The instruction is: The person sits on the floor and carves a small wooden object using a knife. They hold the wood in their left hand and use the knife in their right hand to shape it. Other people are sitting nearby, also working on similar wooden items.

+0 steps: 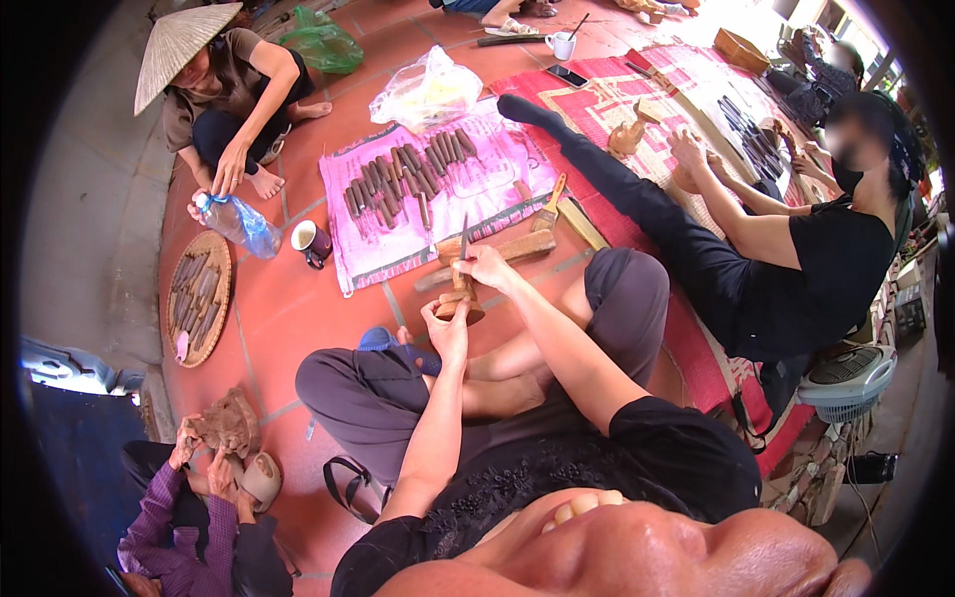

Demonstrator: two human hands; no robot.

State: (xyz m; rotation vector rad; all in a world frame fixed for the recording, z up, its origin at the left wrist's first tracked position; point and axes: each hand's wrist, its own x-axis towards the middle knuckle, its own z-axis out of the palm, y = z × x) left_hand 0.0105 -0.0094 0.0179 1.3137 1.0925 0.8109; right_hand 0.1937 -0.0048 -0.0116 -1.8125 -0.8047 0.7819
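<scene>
Above my crossed legs, my left hand (447, 330) is closed round the base of a small brown wooden carving (460, 298). My right hand (486, 269) grips a thin, dark-bladed carving tool (465, 235) that points up and away from me, its fingers close against the carving's top. How far the tool touches the wood is hidden by the fingers. Just beyond lie a thick wooden block (512, 249) and a flat brush (549, 204) with a yellowish handle. Many carving tools (393, 179) with dark handles rest in rows on a pink cloth (348, 264).
A round woven tray (227, 298) with more tools stands left, near a dark mug (312, 244). A person in a conical hat (189, 50) holds a plastic bottle (239, 227). Others work on carvings at lower left and right. A fan (846, 378) stands right.
</scene>
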